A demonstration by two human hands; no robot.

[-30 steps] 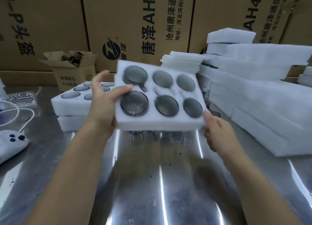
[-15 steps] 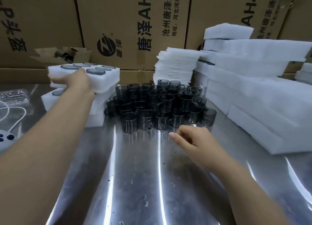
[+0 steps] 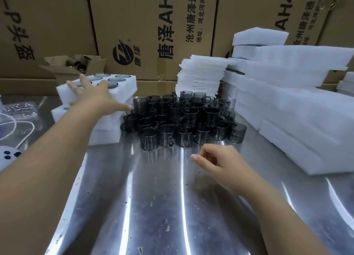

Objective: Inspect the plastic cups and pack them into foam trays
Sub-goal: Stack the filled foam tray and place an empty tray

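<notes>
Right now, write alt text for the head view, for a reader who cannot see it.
A person's left hand is spread over a filled foam tray on a stack at the left of a steel table. The right hand, loosely curled and empty, hovers before a cluster of dark clear cups. White foam is piled at the right, boxes behind.

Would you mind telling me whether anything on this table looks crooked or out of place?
Yes: the top filled tray on the left stack sits twisted against the trays under it, whose corner pokes out to the left. The left hand lies flat on it. The loose cups look upright.
</notes>
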